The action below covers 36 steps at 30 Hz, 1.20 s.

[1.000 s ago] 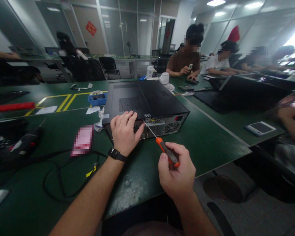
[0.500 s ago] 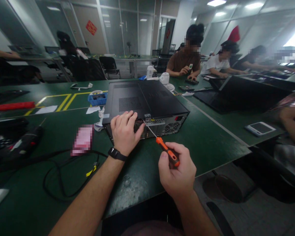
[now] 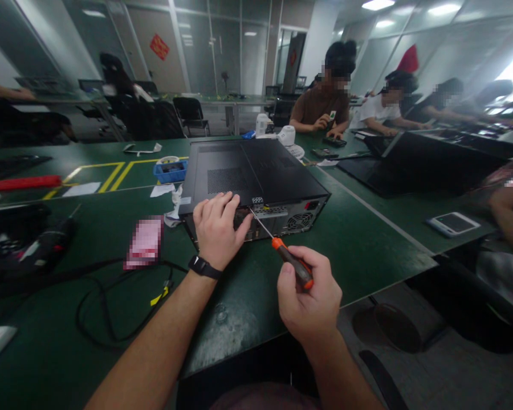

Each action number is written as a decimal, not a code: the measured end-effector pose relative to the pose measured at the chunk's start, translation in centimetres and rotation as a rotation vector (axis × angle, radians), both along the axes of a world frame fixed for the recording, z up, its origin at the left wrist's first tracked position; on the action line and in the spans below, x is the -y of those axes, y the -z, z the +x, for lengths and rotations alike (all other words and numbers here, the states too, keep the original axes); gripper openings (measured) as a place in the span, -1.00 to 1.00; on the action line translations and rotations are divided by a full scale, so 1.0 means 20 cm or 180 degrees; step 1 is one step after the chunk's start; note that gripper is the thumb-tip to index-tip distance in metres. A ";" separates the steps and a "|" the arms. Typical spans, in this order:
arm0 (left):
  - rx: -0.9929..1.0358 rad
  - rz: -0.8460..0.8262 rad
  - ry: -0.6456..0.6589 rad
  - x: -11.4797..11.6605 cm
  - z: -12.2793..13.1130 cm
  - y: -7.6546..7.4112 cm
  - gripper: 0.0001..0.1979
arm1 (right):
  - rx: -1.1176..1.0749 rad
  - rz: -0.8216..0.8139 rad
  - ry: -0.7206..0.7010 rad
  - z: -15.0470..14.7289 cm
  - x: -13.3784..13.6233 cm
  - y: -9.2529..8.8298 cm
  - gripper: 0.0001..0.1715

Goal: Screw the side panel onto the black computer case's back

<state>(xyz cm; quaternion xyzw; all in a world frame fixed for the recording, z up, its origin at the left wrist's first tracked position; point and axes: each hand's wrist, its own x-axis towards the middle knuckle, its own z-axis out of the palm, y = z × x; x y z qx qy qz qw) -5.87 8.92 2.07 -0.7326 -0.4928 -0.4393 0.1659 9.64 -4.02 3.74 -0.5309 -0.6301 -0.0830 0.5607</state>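
Observation:
A black computer case (image 3: 256,165) lies flat on the green table, its rear panel with fan grille (image 3: 299,221) facing me. My left hand (image 3: 219,230), wearing a black watch (image 3: 204,267), lies over the left part of the rear edge. Its fingers rest on the top edge and its thumb is spread toward the slots. In my right hand (image 3: 312,290) is a screwdriver (image 3: 294,265) with an orange and dark handle, fingers wrapped round it. Its thin shaft points up-left, and the tip reaches the rear slot area beside my left thumb. What the tip touches is too small to tell.
A blue bin (image 3: 170,172) stands left of the case. A power drill (image 3: 51,239), a pink packet (image 3: 144,242) and a black cable (image 3: 105,319) lie at left. On the right are a phone-like device (image 3: 453,223) and a dark panel (image 3: 410,165). Other people sit beyond.
The screwdriver handle has turned about its own axis in my right hand, so its orange marking shows differently. My left hand and the case have stayed in place.

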 end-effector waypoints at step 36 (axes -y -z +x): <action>0.0030 0.0032 0.0051 0.00 0.00 0.01 -0.58 | -0.0002 -0.0053 0.0158 0.01 0.00 0.03 -0.80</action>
